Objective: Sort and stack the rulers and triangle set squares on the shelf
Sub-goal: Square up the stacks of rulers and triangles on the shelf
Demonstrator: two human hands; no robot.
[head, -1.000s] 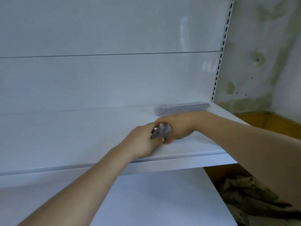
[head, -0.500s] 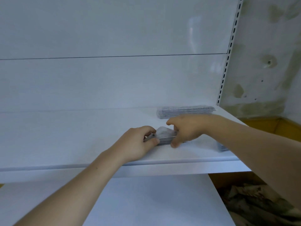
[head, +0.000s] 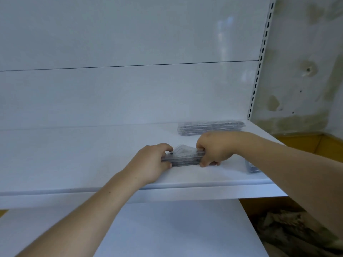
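A small stack of clear triangle set squares (head: 184, 157) lies flat near the front of the white shelf (head: 74, 160). My left hand (head: 152, 162) grips its left end, thumb at the front edge and fingers over the top. My right hand (head: 213, 148) grips its right end with curled fingers. A stack of clear rulers (head: 210, 127) lies against the back panel to the right. Another clear stack (head: 251, 166) sits at the shelf's right front, mostly hidden behind my right forearm.
A white back panel rises behind the shelf, with a slotted upright (head: 259, 67) at its right edge. A lower white shelf (head: 176, 229) juts out below. Crumpled paper or cloth (head: 297, 232) lies on the floor at bottom right, beside a stained wall.
The set squares went from bunched between both hands to lying flat on the shelf. My hands have spread apart to the stack's two ends.
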